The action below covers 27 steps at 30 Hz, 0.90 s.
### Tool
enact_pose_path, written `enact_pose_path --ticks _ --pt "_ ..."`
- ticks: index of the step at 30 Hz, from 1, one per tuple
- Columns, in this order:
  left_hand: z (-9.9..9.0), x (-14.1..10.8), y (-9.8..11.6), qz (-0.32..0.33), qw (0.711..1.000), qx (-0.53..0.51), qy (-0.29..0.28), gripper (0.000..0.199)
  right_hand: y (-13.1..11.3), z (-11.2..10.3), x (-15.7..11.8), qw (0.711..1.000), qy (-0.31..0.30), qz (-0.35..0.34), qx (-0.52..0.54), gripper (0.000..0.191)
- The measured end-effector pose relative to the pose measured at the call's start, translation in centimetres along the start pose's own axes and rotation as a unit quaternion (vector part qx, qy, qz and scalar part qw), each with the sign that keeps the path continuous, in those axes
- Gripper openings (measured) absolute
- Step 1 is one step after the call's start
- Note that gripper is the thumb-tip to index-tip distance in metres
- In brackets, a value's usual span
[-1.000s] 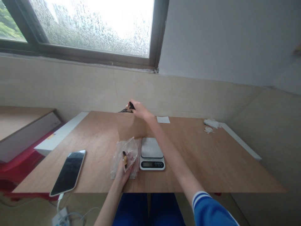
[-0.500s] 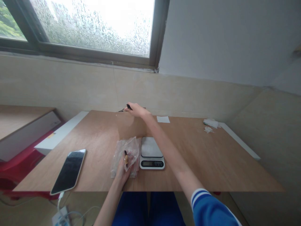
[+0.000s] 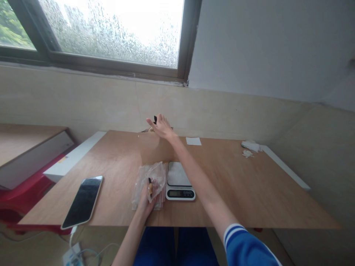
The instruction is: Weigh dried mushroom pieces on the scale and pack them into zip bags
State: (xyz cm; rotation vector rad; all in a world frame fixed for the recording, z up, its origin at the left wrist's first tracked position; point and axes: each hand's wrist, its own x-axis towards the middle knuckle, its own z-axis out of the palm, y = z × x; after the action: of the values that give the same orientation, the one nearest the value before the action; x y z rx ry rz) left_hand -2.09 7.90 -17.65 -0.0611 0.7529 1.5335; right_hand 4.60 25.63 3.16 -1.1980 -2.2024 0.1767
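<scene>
The person's right hand (image 3: 162,127) is stretched out over the far edge of the table, open, with its fingers spread and gripping nothing. Just past the fingertips, a small black object (image 3: 155,120) shows against the tiled wall, though from here I can't tell what it is or whether the fingers touch it. Below the hand, a tan scrap (image 3: 151,129) sits at the table's far edge. The left hand (image 3: 144,203) is closed near the front edge of the table, pinching a small black-and-tan object (image 3: 150,188) between its fingers. It also bears on a clear plastic bag (image 3: 155,181), which lies bunched on the wood with something reddish inside, and I can't tell whether the pinched object is inside that bag. Just right of the bag sits a digital kitchen scale (image 3: 180,181) with a metal top and a dark display. The right forearm passes above the scale, and its blue sleeve (image 3: 245,247) has 2 white stripes. Left of the bag, a smartphone (image 3: 82,202) lies face up on the plywood table (image 3: 235,177), with a white cable (image 3: 72,236) running off its lower end. Toward the far edge are a white paper slip (image 3: 193,141) and, further right, crumpled white tissue (image 3: 251,146). Above the tiled wall is a rain-spotted window (image 3: 111,33).
</scene>
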Motion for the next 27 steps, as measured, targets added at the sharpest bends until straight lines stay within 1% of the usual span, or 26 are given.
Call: enact_pose_path --ticks 2,6,9,11,13,14,16,18,19,22,25,27 --pt "-0.1 0.1 0.0 -0.002 1.0 0.0 -0.007 0.006 0.3 0.4 -0.1 1.0 -0.002 0.007 -0.001 0.04" --pt "-0.3 0.2 -0.1 -0.002 1.0 0.001 -0.019 0.004 0.6 0.8 -0.3 1.0 -0.009 0.008 -0.027 0.02" --pt "-0.3 0.2 -0.1 0.001 1.0 0.004 -0.018 0.004 0.8 0.9 -0.4 0.999 -0.017 -0.012 -0.045 0.016" --pt "-0.3 0.2 -0.1 0.004 1.0 0.007 -0.015 0.005 1.2 0.8 -0.4 0.999 -0.022 -0.029 -0.016 0.02" --pt "-0.2 0.1 -0.1 0.007 1.0 0.009 -0.015 0.005 1.7 0.6 -0.5 0.998 -0.019 -0.046 0.048 0.025" --pt "-0.2 0.1 -0.1 0.007 1.0 0.011 -0.015 0.005 2.0 0.4 -0.6 0.995 -0.015 -0.053 0.082 0.024" --pt "-0.2 0.0 -0.1 0.006 1.0 0.013 -0.017 0.005 2.5 -0.1 -0.9 0.988 -0.013 -0.062 0.14 0.017" --pt "-0.1 0.0 0.0 0.005 1.0 0.016 -0.018 0.004 2.8 -0.7 -1.3 0.984 -0.019 -0.062 0.168 0.01" --pt "-0.1 0.0 0.0 0.005 1.0 0.017 -0.018 0.004 2.8 -1.0 -1.5 0.984 -0.026 -0.059 0.167 0.011" --pt "-0.1 0.1 0.0 0.006 1.0 0.018 -0.018 0.005 2.7 -1.7 -2.2 0.992 -0.043 -0.05 0.111 0.014" --pt "-0.2 0.2 -0.1 0.008 1.0 0.02 -0.016 0.007 2.3 -2.0 -2.9 0.998 -0.053 -0.04 0.017 0.03" --pt "-0.2 0.2 -0.1 0.009 1.0 0.022 -0.015 0.007 1.8 -2.2 -3.6 0.998 -0.051 -0.03 -0.023 0.034"
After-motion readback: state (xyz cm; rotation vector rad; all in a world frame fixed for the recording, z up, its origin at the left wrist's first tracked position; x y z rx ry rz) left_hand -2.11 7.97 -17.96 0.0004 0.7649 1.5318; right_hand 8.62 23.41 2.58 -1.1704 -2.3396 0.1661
